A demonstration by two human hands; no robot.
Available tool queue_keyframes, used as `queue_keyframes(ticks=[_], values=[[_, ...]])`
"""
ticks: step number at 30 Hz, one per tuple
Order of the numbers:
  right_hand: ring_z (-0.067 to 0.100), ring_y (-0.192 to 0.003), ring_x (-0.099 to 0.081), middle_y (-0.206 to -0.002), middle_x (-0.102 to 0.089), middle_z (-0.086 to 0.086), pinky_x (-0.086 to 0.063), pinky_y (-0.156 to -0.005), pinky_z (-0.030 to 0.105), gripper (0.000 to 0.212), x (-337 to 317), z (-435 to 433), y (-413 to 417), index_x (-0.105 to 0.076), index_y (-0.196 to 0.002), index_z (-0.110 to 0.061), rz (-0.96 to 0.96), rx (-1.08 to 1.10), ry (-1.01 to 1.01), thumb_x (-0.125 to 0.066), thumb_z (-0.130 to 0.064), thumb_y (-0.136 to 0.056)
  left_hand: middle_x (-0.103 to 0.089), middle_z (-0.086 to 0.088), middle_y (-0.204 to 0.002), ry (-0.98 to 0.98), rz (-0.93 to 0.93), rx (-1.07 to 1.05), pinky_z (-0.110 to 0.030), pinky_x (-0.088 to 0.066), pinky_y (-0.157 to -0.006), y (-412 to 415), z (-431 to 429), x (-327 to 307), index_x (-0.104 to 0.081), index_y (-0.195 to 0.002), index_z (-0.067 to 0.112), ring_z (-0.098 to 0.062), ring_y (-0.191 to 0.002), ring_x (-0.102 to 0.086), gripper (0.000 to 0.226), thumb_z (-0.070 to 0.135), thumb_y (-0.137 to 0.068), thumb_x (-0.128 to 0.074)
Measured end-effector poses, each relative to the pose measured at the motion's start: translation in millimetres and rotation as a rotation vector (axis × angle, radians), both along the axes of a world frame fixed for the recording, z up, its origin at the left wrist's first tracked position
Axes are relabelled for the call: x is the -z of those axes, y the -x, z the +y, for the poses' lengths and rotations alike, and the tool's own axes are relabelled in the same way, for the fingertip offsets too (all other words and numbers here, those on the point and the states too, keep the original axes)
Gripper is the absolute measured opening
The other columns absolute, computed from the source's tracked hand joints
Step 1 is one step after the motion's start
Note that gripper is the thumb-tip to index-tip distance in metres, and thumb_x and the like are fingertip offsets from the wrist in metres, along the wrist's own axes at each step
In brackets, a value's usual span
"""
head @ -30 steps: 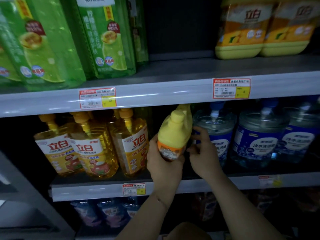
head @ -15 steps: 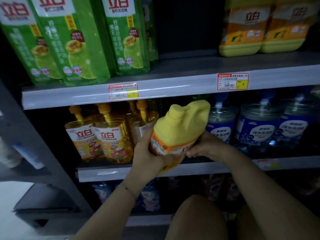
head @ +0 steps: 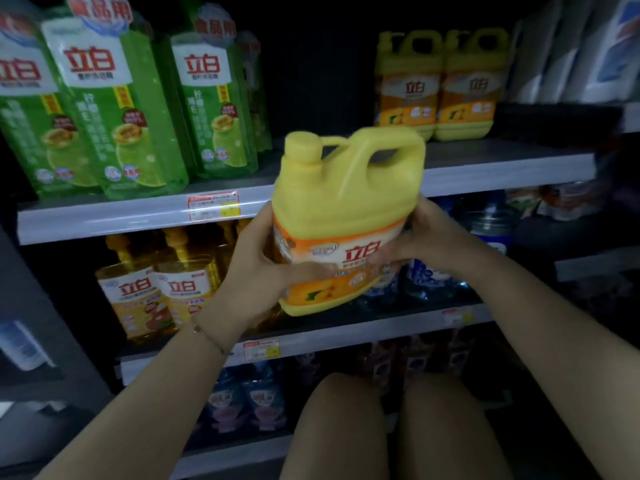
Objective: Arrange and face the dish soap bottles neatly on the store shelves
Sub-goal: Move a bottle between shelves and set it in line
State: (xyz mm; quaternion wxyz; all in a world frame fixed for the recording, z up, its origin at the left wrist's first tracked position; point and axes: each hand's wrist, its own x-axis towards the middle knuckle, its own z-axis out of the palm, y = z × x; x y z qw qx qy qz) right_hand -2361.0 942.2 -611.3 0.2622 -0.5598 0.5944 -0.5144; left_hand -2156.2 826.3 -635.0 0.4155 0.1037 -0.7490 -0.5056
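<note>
A yellow dish soap jug (head: 343, 202) with a handle and an orange label is held up in front of the shelves, label toward me, tilted slightly. My left hand (head: 263, 268) grips its left side with the thumb across the label. My right hand (head: 426, 237) grips its right side. Two matching yellow jugs (head: 436, 88) stand on the upper shelf (head: 485, 168) at the right. A dark gap lies between them and the green bottles (head: 114, 109) on the left.
Amber pump bottles (head: 162, 285) stand on the middle shelf (head: 346, 337) at the left, clear blue-labelled jars (head: 485, 237) at the right behind the jug. Pink and blue packs (head: 242, 403) fill the bottom shelf. My knees (head: 346, 427) are below.
Both hands have lifted the yellow jug out of the middle shelf and up to the upper shelf's edge, turning its label toward me. My view has risen too.
</note>
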Motion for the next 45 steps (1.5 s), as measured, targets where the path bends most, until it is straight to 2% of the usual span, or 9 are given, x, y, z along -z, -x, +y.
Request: queue_keyframes(ticks=[11,19,23,28,32,36,39,42,45], values=[[0.002,-0.079,-0.069,-0.11,-0.063,-0.005,-0.053,-0.057,0.019,0.049,-96,25,45,-0.054,-0.119,-0.019,0.078,0.185,0.324,-0.074,-0.012,-0.074,-0.071,-0.003,-0.112,0.001,0.121,0.109,-0.04,-0.059,-0.078,80,-3,-108,-0.055,-0.121,0.015,-0.021,-0.102,-0.068,0.073,0.004,-0.056,-0.085],[-0.006,-0.093,-0.061,-0.115,-0.054,-0.012,-0.053,-0.073,0.015,0.077,-124,-4,94,-0.034,-0.14,-0.017,0.207,0.236,0.362,-0.075,-0.015,-0.075,-0.064,-0.001,-0.123,0.036,0.168,0.103,-0.041,-0.057,-0.087,147,-28,-126,-0.045,-0.132,0.027,-0.016,-0.111,-0.064,0.088,0.013,-0.057,-0.089],[0.009,-0.111,-0.058,-0.124,-0.056,-0.01,-0.057,-0.083,0.032,0.089,-121,-29,121,-0.034,-0.139,-0.028,0.229,0.288,0.34,-0.08,-0.036,-0.063,-0.067,-0.007,-0.119,-0.093,0.123,0.166,-0.051,-0.055,-0.089,182,-49,-133,-0.048,-0.127,0.022,-0.023,-0.108,-0.066,0.079,0.005,-0.059,-0.085],[0.01,-0.11,-0.058,-0.124,-0.057,-0.011,-0.054,-0.091,0.043,0.08,-112,-54,149,-0.03,-0.139,-0.037,0.218,0.344,0.321,-0.078,-0.028,-0.076,-0.067,-0.007,-0.119,-0.193,0.013,0.238,-0.048,-0.055,-0.09,215,-76,-143,-0.045,-0.13,0.018,-0.024,-0.107,-0.066,0.083,0.006,-0.058,-0.085],[0.015,-0.12,-0.05,-0.134,-0.045,-0.003,-0.047,-0.1,0.044,0.109,-94,-78,158,-0.016,-0.145,-0.04,0.285,0.412,0.273,-0.084,-0.043,-0.06,-0.065,-0.007,-0.121,-0.218,-0.015,0.212,-0.049,-0.054,-0.091,234,-94,-137,-0.044,-0.13,0.017,-0.025,-0.11,-0.065,0.084,0.007,-0.058,-0.086],[0.013,-0.113,-0.044,-0.126,-0.035,-0.001,-0.041,-0.096,0.028,0.095,-93,-102,161,-0.025,-0.143,-0.022,0.357,0.646,0.275,-0.084,-0.024,-0.068,-0.056,-0.004,-0.127,-0.159,-0.096,0.086,-0.046,-0.05,-0.098,255,-117,-134,-0.027,-0.127,0.022,-0.022,-0.116,-0.058,0.08,0.014,-0.071,-0.083],[0.022,-0.11,-0.05,-0.124,-0.039,0.006,-0.041,-0.083,0.026,0.062,-77,-118,153,-0.037,-0.127,-0.014,0.502,0.782,0.221,-0.075,-0.024,-0.08,-0.047,-0.001,-0.129,-0.031,-0.222,-0.096,-0.046,-0.046,-0.101,274,-130,-135,-0.021,-0.124,0.032,-0.023,-0.123,-0.047,0.097,0.05,-0.055,-0.087],[0.026,-0.124,-0.045,-0.137,-0.04,0.006,-0.042,-0.098,0.036,0.064,-60,-129,154,-0.032,-0.138,-0.018,0.538,0.723,0.089,-0.066,-0.034,-0.086,-0.044,-0.004,-0.128,0.083,-0.321,-0.371,-0.041,-0.043,-0.099,293,-139,-132,-0.035,-0.133,0.027,-0.027,-0.123,-0.04,0.084,0.054,-0.066,-0.079],[0.022,-0.136,-0.035,-0.15,-0.034,0.0,-0.033,-0.109,0.034,0.074,-61,-129,162,-0.024,-0.149,-0.023,0.509,0.625,-0.006,-0.064,-0.036,-0.087,-0.049,-0.012,-0.132,0.067,-0.307,-0.394,-0.042,-0.048,-0.096,312,-145,-133,-0.041,-0.131,0.017,-0.031,-0.118,-0.053,0.076,0.044,-0.072,-0.08]])
